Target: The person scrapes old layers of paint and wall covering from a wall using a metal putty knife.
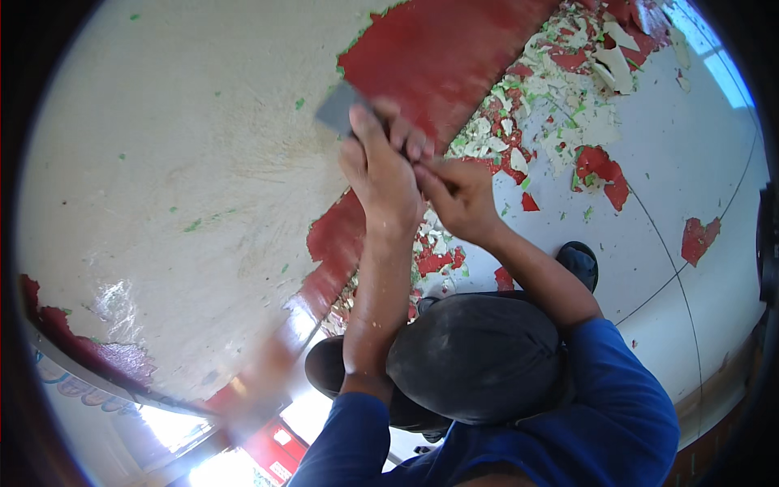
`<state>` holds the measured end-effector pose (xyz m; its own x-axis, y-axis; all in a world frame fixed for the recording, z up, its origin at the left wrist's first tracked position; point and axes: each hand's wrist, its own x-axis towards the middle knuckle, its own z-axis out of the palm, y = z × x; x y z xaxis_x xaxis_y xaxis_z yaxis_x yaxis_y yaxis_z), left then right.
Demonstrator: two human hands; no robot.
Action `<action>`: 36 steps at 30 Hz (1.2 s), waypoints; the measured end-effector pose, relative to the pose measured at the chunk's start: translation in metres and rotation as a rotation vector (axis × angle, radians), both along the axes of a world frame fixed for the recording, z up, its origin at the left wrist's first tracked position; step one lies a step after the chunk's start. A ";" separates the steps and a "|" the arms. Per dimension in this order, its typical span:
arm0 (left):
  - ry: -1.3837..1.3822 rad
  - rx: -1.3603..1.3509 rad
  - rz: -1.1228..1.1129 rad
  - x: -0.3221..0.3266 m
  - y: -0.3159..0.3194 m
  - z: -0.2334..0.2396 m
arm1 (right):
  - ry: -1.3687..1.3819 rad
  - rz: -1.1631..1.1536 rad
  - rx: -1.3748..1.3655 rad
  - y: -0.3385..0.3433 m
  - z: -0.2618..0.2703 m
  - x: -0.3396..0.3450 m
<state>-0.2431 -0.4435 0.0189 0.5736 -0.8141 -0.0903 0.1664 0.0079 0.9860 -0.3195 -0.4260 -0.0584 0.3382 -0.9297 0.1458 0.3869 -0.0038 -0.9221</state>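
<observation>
Before me a cream wall surface (182,122) carries a red painted band (450,55) with ragged, green-flecked edges. My left hand (384,176) grips a flat scraper near its grey metal blade (341,109), the thumb lying along it. The blade rests at or close to the border of red and cream; exact contact is blurred. At the rear of the scraper, my right hand (465,195) is closed around the handle end, which the fingers mostly hide.
Cream, green and red paint flakes (517,122) lie heaped along the wall's foot. Larger red chips (700,237) are scattered over the white tiled floor (645,170). My dark knees (475,359) are bent below my arms, with a dark shoe (577,265) at right. A blurred reddish shape (271,365) is unclear.
</observation>
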 end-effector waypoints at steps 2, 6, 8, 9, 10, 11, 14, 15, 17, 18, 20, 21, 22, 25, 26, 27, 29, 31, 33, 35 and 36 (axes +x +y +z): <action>-0.021 0.014 -0.010 -0.005 -0.006 0.002 | -0.130 -0.008 0.111 -0.009 0.005 0.003; 0.027 0.056 0.050 -0.002 0.011 -0.022 | -0.056 0.046 0.015 0.017 -0.026 -0.001; -0.021 0.067 0.065 0.002 0.004 -0.018 | -0.088 0.048 0.062 0.005 -0.019 0.002; -0.028 0.072 0.069 -0.002 -0.006 -0.008 | -0.121 0.058 0.102 -0.005 -0.007 0.002; -0.043 0.032 0.025 -0.007 -0.014 0.001 | -0.102 0.000 0.064 -0.012 0.001 0.000; -0.057 -0.008 -0.018 -0.010 -0.016 0.003 | -0.102 0.006 0.080 -0.006 -0.005 -0.004; 0.046 0.058 0.046 -0.002 0.020 -0.037 | -0.018 0.111 0.010 0.013 -0.042 -0.010; 0.087 0.092 0.103 -0.002 0.025 -0.036 | 0.001 0.168 0.045 0.015 -0.037 -0.008; 0.048 0.103 0.163 0.001 0.022 -0.041 | -0.023 0.216 0.141 0.006 -0.034 -0.007; 0.018 0.089 0.180 -0.002 0.021 -0.041 | -0.021 0.221 0.153 0.005 -0.033 -0.006; -0.012 0.086 0.206 0.000 0.022 -0.040 | -0.065 0.207 0.116 0.007 -0.035 -0.002; 0.008 0.076 0.169 0.003 0.023 -0.037 | -0.059 0.213 0.128 0.009 -0.040 -0.001; 0.027 0.063 0.133 0.004 0.024 -0.036 | -0.040 0.163 -0.011 0.013 -0.047 0.002; 0.026 0.076 0.079 0.019 0.052 -0.057 | -0.093 0.066 -0.161 0.039 -0.073 0.023; 0.059 0.122 0.086 0.027 0.061 -0.064 | -0.100 0.112 -0.152 0.047 -0.079 0.027; 0.062 0.123 0.086 0.031 0.064 -0.063 | -0.100 0.160 -0.137 0.052 -0.079 0.026; -0.044 0.141 -0.007 0.040 0.068 -0.062 | -0.103 0.155 -0.186 0.057 -0.081 0.032; -0.012 0.183 0.000 0.039 0.058 -0.059 | -0.081 0.054 -0.187 0.065 -0.081 0.037; -0.008 0.292 -0.115 0.029 0.044 -0.057 | -0.042 0.038 -0.196 0.068 -0.082 0.031; -0.014 0.283 -0.146 0.035 0.053 -0.070 | 0.035 -0.002 -0.230 0.069 -0.080 0.024; 0.064 0.245 -0.138 0.036 0.056 -0.074 | 0.024 -0.059 -0.276 0.070 -0.084 0.027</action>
